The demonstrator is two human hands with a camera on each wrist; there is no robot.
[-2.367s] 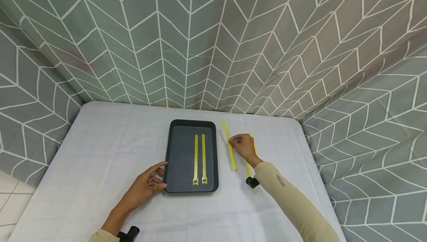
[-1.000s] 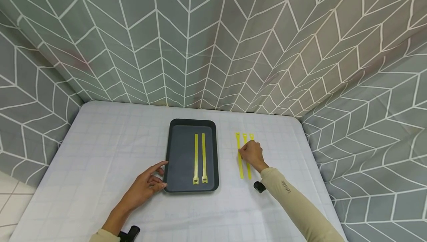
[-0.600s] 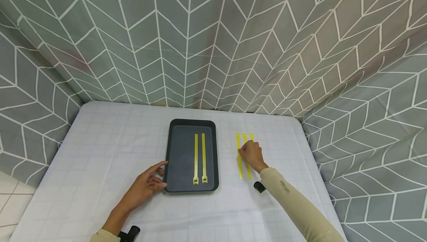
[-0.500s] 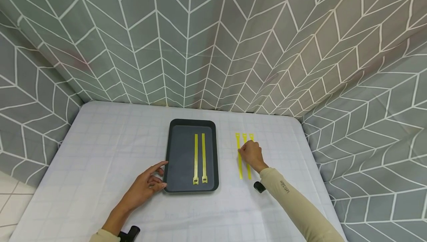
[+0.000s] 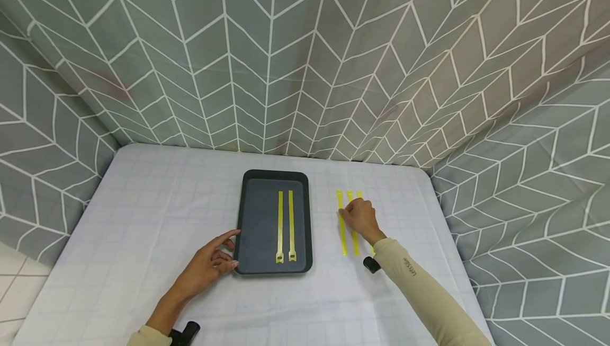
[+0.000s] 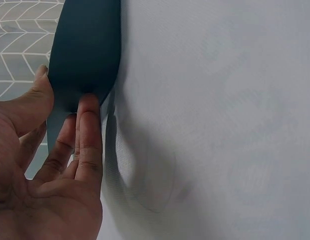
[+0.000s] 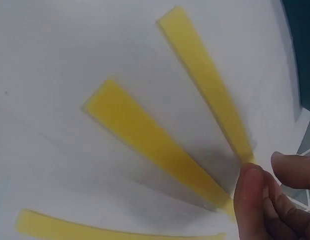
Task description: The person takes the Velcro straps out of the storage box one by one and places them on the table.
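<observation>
Left hand (image 5: 205, 266), fingers relaxed, touches tray (image 5: 257, 219) to its right; right hand (image 5: 360, 220), fingers bent at yellow strap (image 5: 342, 234), grip cannot be determined

the left hand (image 5: 205, 267) touches the left rim of a dark tray (image 5: 256, 219) — two yellow straps (image 5: 280, 224) lie inside, slotted ends near. the right hand (image 5: 361, 219) has its fingertips at the leftmost of three more yellow straps (image 5: 355, 242) — slotted ends far — on a white cloth (image 5: 157, 208).
</observation>
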